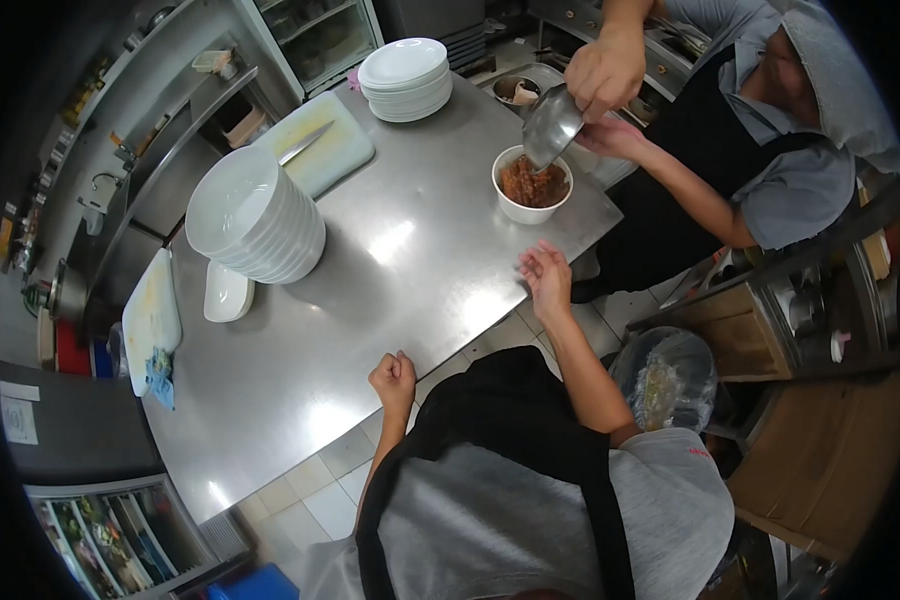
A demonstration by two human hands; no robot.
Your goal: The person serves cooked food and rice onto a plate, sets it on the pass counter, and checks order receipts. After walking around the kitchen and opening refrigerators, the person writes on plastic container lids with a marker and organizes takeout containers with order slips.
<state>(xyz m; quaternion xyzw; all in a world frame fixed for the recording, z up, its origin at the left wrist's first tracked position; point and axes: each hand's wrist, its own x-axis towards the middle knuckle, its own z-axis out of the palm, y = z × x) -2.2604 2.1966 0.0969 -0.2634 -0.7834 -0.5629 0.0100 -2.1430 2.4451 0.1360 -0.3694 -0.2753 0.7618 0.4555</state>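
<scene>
My left hand (394,380) is curled into a fist by the front edge of the steel table (370,310). My right hand (545,275) is over the table's edge with its fingers apart, holding nothing. Just beyond it stands a white bowl (533,212) with reddish-brown food (532,185) inside. A co-worker's hands tilt a metal bowl (553,125) over that white bowl, with its lip close to the food.
Stacked white bowls (270,220) stand at the left beside a small white dish (228,292). Behind are a cutting board (335,145) with a knife (306,142) and stacked plates (405,80). Another board (152,310) holds a blue cloth (160,378). The co-worker (690,190) stands at the right.
</scene>
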